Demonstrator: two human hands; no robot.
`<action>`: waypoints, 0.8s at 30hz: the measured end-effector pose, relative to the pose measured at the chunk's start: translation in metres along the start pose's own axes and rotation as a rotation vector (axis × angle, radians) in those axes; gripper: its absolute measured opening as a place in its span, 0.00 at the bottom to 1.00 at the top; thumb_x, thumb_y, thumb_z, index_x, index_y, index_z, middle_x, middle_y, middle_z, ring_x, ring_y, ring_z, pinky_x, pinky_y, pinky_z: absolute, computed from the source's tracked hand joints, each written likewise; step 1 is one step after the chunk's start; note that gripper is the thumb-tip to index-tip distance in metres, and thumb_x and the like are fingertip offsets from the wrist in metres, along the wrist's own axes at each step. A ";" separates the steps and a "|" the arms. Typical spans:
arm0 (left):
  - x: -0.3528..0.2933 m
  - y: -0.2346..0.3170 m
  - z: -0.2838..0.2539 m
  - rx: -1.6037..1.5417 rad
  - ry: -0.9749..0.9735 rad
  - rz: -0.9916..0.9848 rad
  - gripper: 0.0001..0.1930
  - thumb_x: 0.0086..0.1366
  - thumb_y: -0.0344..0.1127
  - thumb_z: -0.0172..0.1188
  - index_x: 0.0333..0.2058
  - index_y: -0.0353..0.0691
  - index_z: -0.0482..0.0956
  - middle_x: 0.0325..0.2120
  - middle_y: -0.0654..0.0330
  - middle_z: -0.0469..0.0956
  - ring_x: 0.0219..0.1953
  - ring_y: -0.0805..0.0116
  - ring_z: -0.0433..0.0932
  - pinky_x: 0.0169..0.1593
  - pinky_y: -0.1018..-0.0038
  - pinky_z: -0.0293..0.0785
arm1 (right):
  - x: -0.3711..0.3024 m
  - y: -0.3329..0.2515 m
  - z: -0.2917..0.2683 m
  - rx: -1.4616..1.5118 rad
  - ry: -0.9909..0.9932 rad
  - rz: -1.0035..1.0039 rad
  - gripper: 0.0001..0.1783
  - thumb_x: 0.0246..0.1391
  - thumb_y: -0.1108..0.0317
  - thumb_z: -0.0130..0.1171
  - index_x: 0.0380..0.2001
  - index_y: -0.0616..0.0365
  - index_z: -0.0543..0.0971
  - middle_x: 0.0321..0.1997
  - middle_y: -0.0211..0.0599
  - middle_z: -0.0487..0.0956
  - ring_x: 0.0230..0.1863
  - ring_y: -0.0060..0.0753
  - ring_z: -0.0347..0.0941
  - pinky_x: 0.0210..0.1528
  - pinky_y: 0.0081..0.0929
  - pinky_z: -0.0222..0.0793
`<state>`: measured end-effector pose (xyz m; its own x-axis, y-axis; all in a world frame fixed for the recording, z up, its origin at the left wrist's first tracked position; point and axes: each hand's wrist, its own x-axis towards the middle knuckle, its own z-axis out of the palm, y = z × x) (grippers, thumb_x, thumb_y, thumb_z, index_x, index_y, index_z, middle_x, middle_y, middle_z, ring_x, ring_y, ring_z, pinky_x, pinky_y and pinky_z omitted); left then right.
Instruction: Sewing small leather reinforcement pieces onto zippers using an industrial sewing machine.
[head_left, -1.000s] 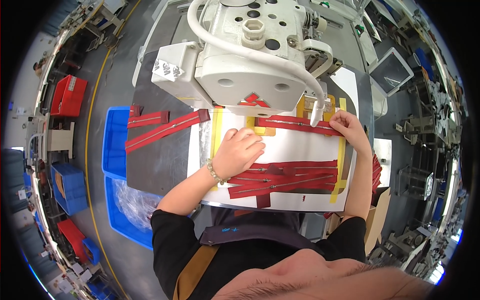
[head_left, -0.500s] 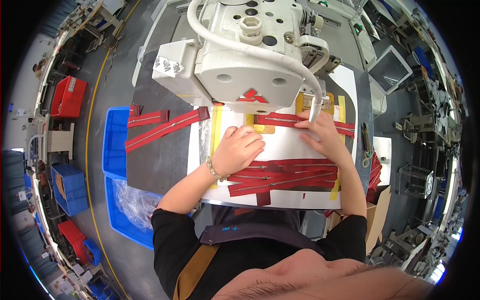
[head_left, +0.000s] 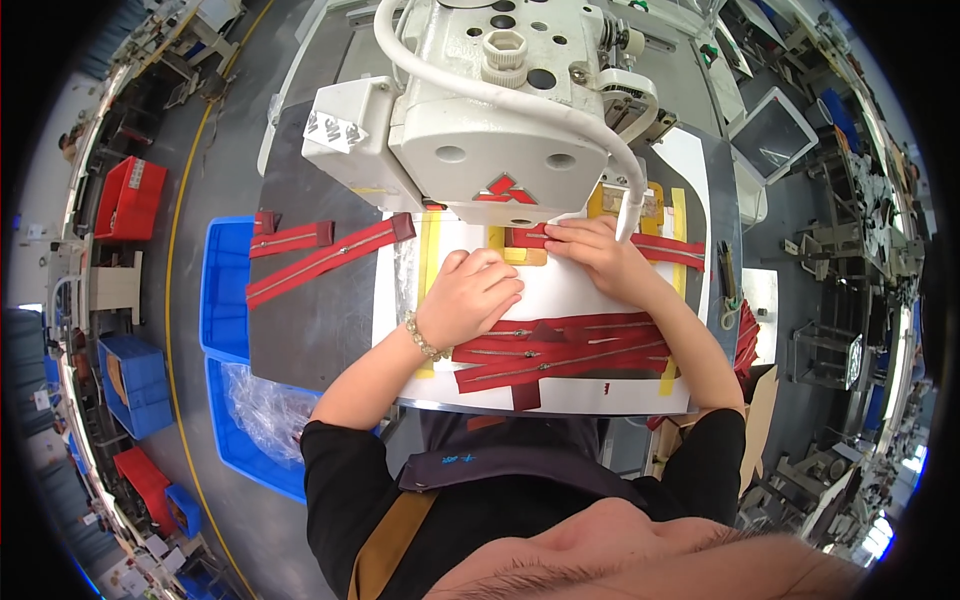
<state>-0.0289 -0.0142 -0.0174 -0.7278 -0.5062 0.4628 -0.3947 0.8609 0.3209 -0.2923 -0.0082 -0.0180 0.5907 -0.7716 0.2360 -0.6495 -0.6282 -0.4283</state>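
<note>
Under the front of a white sewing machine point(head_left: 500, 165) lies a red zipper point(head_left: 668, 250), stretched sideways across a white sheet. My right hand point(head_left: 605, 262) rests on its left part, fingers stretched out and fingertips on the tape. To the left, my left hand point(head_left: 468, 298) is over the white sheet with its fingers curled in; whatever may be inside them is hidden. Just below both hands lie several red zippers point(head_left: 565, 355) in an overlapping bundle, with metal teeth and a darker red tab across them. A yellow template piece point(head_left: 525, 257) sits between my hands.
More red zippers point(head_left: 330, 257) with dark end tabs lie on the grey table at left. Blue bins point(head_left: 226, 290), one with clear plastic, stand beside it. Scissors point(head_left: 730, 312) lie at the right edge; a screen point(head_left: 775, 135) stands beyond. A hose loops over the machine.
My right hand has slid left along the zipper toward the yellow template piece, its fingers now straighter. My left hand has barely moved.
</note>
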 end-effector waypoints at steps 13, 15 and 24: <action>-0.001 0.002 0.000 -0.040 -0.034 0.014 0.08 0.52 0.35 0.66 0.33 0.48 0.80 0.34 0.72 0.77 0.42 0.71 0.72 0.43 0.72 0.59 | 0.025 0.009 0.019 0.552 0.413 0.441 0.16 0.55 0.67 0.57 0.48 0.57 0.74 0.46 0.40 0.77 0.52 0.39 0.70 0.56 0.33 0.61; 0.000 0.001 0.000 -0.041 -0.026 0.018 0.08 0.51 0.35 0.66 0.33 0.48 0.80 0.34 0.72 0.77 0.42 0.71 0.72 0.43 0.71 0.59 | 0.031 0.012 0.025 0.666 0.465 0.409 0.16 0.57 0.68 0.55 0.48 0.58 0.73 0.46 0.41 0.76 0.52 0.36 0.70 0.56 0.32 0.62; -0.004 -0.004 0.000 -0.033 0.000 0.070 0.10 0.51 0.31 0.64 0.34 0.49 0.80 0.36 0.72 0.77 0.42 0.73 0.73 0.46 0.71 0.58 | 0.024 -0.011 -0.005 0.895 0.198 0.605 0.08 0.59 0.68 0.54 0.39 0.61 0.75 0.33 0.36 0.77 0.35 0.23 0.74 0.40 0.25 0.69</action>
<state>-0.0239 -0.0158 -0.0206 -0.7529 -0.4447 0.4852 -0.3244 0.8922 0.3144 -0.2732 -0.0205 -0.0029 0.1520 -0.9805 -0.1244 -0.1766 0.0969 -0.9795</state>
